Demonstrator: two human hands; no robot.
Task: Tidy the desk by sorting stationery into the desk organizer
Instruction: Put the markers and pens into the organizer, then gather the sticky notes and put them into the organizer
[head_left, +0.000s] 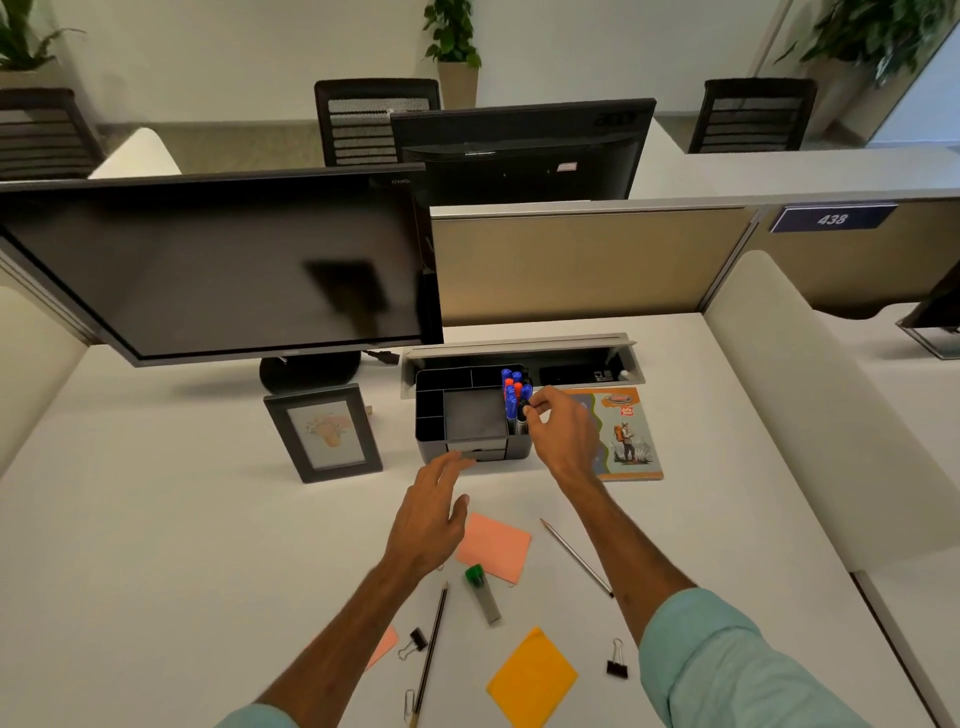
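Observation:
A black desk organizer (457, 439) stands mid-desk with several blue and red pens (514, 392) upright in its right compartment. My right hand (563, 434) pinches a black-capped pen (523, 415) at that compartment. My left hand (431, 512) hovers with straight fingers just in front of the organizer's small drawer and holds nothing. Loose on the desk lie a pink sticky pad (496, 551), an orange sticky pad (532, 678), two pencils (576, 557) (431, 649), a green-capped lead case (482, 592), two binder clips (617, 662) (415, 642) and a paper clip (409, 705).
A framed picture (324, 434) stands left of the organizer. A colourful notebook (623, 434) lies to its right. Behind are a monitor (218, 265), an open cable tray (571, 358) and a partition (587, 260). A second pink note (384, 644) peeks out under my left forearm.

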